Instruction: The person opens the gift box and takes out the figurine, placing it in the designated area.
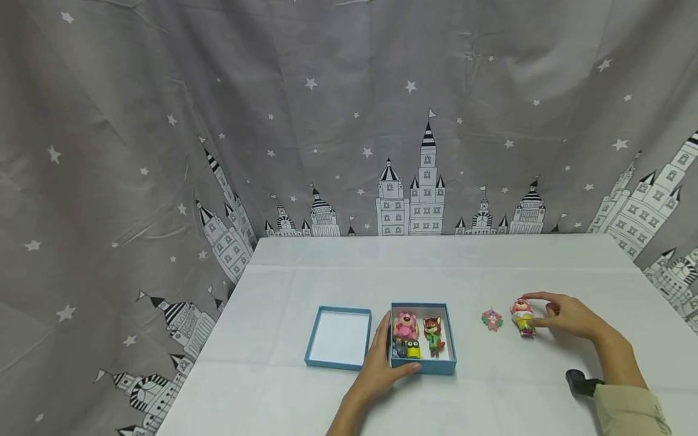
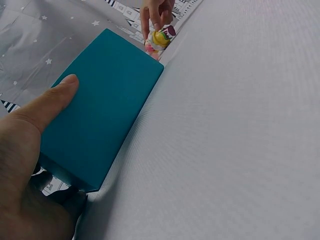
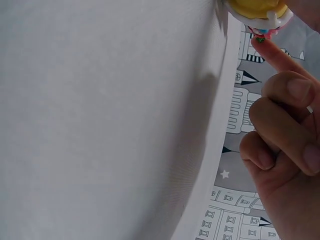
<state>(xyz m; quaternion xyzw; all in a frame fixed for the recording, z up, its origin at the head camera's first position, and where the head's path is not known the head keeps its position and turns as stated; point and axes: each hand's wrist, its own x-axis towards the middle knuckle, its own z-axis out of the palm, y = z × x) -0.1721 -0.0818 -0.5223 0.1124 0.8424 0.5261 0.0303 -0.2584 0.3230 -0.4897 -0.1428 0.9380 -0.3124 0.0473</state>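
My left hand [image 1: 377,362] holds the blue box [image 1: 451,345] at its near left corner, thumb on the front wall and fingers along the left side. Inside the box lie a pink bear figurine [image 1: 406,327], a fox figurine [image 1: 433,336] in green, a yellow minion-like figurine [image 1: 413,349] and a dark bluish figurine [image 1: 400,349]. To the right, my right hand [image 1: 569,316] pinches a pink-and-yellow toy figurine [image 1: 523,316] between thumb and index finger, the other fingers curled in. In the right wrist view only part of this figurine [image 3: 257,9] shows, at the top edge.
Left of the box lies its lid [image 1: 338,337], white inside with blue edges. A small pink figurine with green parts [image 1: 492,320] lies between the box and my right hand. The white table [image 1: 262,351] meets a grey castle-print curtain [image 1: 338,121] at the back.
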